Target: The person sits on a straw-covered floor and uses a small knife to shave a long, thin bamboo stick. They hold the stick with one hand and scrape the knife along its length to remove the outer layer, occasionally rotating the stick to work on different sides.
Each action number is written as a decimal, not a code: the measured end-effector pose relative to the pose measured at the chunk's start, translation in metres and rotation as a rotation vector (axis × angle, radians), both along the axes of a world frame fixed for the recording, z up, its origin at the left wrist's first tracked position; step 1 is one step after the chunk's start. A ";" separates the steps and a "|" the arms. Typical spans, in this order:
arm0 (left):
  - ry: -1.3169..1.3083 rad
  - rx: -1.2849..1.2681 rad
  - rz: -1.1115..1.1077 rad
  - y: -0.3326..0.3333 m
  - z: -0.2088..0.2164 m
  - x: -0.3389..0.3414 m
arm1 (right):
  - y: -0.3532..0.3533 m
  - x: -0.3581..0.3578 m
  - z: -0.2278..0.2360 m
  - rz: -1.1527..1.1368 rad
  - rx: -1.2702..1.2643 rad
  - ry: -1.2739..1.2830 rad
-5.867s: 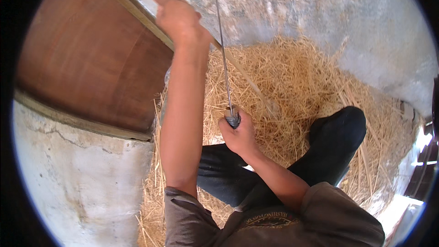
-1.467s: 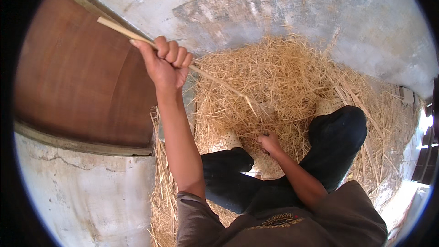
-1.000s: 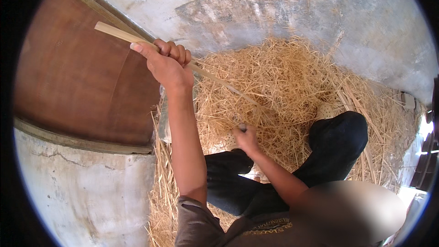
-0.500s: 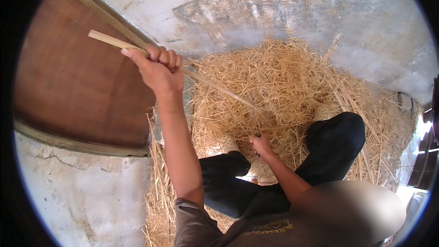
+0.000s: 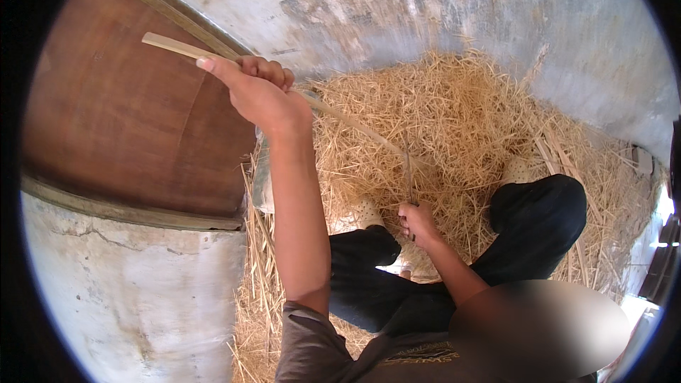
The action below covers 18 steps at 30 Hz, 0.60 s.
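My left hand is raised at the upper left, closed around a long pale strip of wood or bamboo. One end sticks out past my thumb, while the other slopes down to the right toward the straw. Lower down, between my knees, my right hand grips the handle of a knife. Its thin dark blade points away from me, and its tip is close to the strip's lower end. Whether blade and strip touch, I cannot tell.
A heap of straw-like shavings covers the floor around my feet, against a worn whitewashed wall. At left stands a brown panel in a wooden frame. Longer strips lie at the right, and my dark-trousered knees flank the work.
The whole view has shifted slightly, moving the scene rightward. The knife blade now shows more clearly and points more directly away from me. Both hands keep their holds.
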<state>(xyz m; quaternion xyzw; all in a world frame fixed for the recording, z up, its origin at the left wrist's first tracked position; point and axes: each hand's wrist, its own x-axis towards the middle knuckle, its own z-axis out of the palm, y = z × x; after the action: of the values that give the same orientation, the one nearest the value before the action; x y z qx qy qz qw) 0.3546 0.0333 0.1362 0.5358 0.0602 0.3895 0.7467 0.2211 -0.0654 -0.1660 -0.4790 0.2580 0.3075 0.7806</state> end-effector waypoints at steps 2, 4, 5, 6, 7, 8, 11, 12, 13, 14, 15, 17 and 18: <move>-0.024 -0.010 -0.104 0.007 -0.001 0.000 | -0.006 -0.007 0.024 0.151 -0.131 -0.222; -0.035 0.003 -0.317 0.015 -0.007 0.001 | 0.004 -0.019 0.004 0.109 -0.259 -0.608; -0.064 0.009 -0.422 0.017 -0.006 0.004 | 0.007 -0.016 -0.006 0.092 -0.365 -0.775; -0.057 -0.005 -0.434 0.014 -0.006 0.006 | 0.007 -0.013 -0.020 0.067 -0.477 -0.940; -0.057 -0.014 -0.439 0.012 -0.003 0.004 | 0.000 -0.014 -0.048 0.139 -0.459 -0.851; -0.053 -0.023 -0.443 0.011 -0.003 0.003 | -0.006 -0.015 -0.076 0.167 -0.525 -0.772; -0.044 -0.025 -0.423 0.018 -0.004 0.000 | -0.040 -0.034 -0.126 0.149 -0.680 -0.349; -0.037 -0.036 -0.430 0.018 -0.001 0.002 | -0.047 -0.037 -0.132 0.122 -0.639 -0.229; -0.031 -0.034 -0.406 0.016 0.001 0.005 | -0.047 -0.033 -0.138 0.105 -0.548 -0.101; -0.023 -0.040 -0.376 0.013 0.001 0.006 | -0.050 -0.032 -0.141 0.096 -0.462 0.030; -0.015 -0.041 -0.334 0.013 0.001 0.004 | -0.049 -0.028 -0.128 0.116 -0.418 0.007; -0.001 -0.036 -0.245 0.013 -0.002 0.004 | -0.044 -0.015 -0.093 0.147 -0.325 -0.040; 0.002 -0.028 -0.199 0.015 -0.004 0.003 | -0.039 -0.015 -0.065 0.118 -0.298 -0.095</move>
<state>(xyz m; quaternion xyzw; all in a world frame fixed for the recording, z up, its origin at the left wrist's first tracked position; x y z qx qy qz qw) 0.3581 0.0481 0.1326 0.5292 0.0130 0.3121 0.7889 0.2057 -0.1048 -0.2312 -0.6177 0.2349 0.2883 0.6929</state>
